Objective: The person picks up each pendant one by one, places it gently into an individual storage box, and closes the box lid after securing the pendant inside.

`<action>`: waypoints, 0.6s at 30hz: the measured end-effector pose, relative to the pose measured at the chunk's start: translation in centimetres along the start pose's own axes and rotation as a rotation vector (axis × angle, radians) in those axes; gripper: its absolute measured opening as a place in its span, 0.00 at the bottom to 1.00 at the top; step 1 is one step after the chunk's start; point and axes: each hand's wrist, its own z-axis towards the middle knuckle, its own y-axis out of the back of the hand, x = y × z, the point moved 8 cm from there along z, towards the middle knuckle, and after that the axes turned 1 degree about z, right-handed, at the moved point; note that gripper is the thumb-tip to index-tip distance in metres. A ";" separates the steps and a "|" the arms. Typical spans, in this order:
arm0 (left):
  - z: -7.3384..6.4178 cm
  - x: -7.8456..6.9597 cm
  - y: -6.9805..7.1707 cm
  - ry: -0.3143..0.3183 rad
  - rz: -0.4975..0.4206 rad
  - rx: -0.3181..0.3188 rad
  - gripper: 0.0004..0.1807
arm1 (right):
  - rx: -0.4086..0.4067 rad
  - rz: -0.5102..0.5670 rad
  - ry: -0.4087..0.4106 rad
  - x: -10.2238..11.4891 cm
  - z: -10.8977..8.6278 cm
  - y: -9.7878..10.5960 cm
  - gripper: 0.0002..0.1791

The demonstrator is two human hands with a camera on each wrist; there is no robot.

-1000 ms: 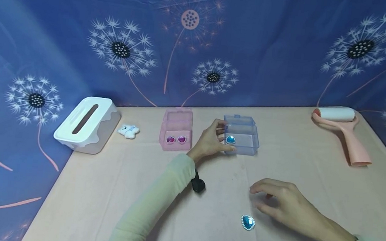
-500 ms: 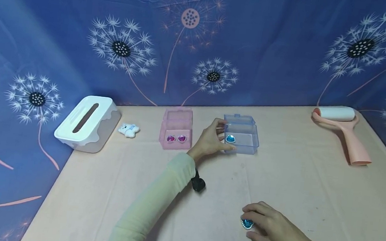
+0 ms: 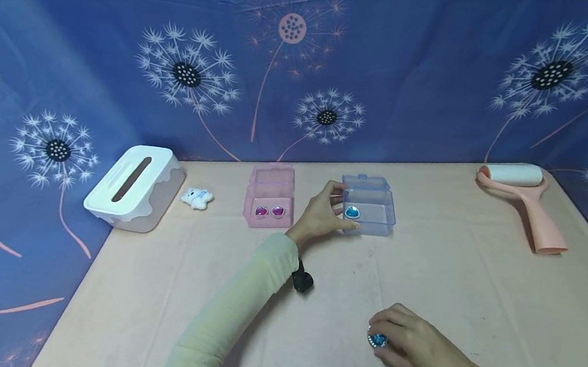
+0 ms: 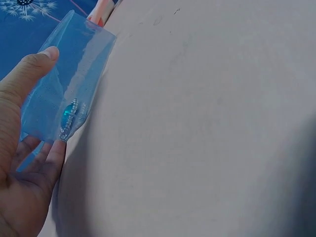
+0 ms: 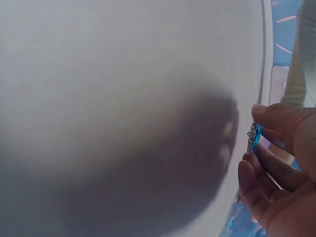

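Observation:
My left hand (image 3: 320, 212) grips the left side of a clear blue plastic box (image 3: 377, 220), thumb along its front wall and fingers at its side. The box's lid stands raised at the back. Inside, at the left, lies a blue gem with a beaded silver rim (image 3: 352, 212); in the left wrist view this gem (image 4: 69, 114) shows through the wall. Nearer the front of the table, my right hand (image 3: 419, 346) pinches a second blue gem (image 3: 377, 340) between thumb and fingers. The right wrist view shows that gem (image 5: 255, 137) edge-on, held at its rim.
Left of the blue box stands a pink box (image 3: 267, 222), lid raised, with two magenta gems (image 3: 278, 211) in it. Farther left are a small white bear figure (image 3: 197, 198) and a white-lidded tissue box (image 3: 136, 189). A pink lint roller (image 3: 528, 200) lies at the back right.
My right hand has come down and toward the front onto the loose blue gem and now pinches it. The left hand and the blue box have stayed in place.

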 end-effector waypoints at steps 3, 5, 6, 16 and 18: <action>0.0 0.1 0.0 0.000 -0.013 -0.001 0.50 | -0.038 -0.006 0.023 0.1 0.6 0.7 0.17; 0.0 0.1 0.0 -0.001 -0.019 0.001 0.50 | -0.062 -0.002 0.034 0.2 1.0 1.3 0.16; 0.1 0.1 0.0 -0.003 -0.020 0.002 0.50 | -0.076 0.002 0.044 0.2 1.2 1.7 0.14; -0.1 0.0 0.0 -0.013 -0.001 0.000 0.50 | -0.178 -0.042 0.037 -0.7 4.7 6.3 0.18; -0.1 -0.1 0.0 -0.013 -0.004 0.000 0.50 | -0.195 -0.054 0.026 -1.1 5.6 7.4 0.14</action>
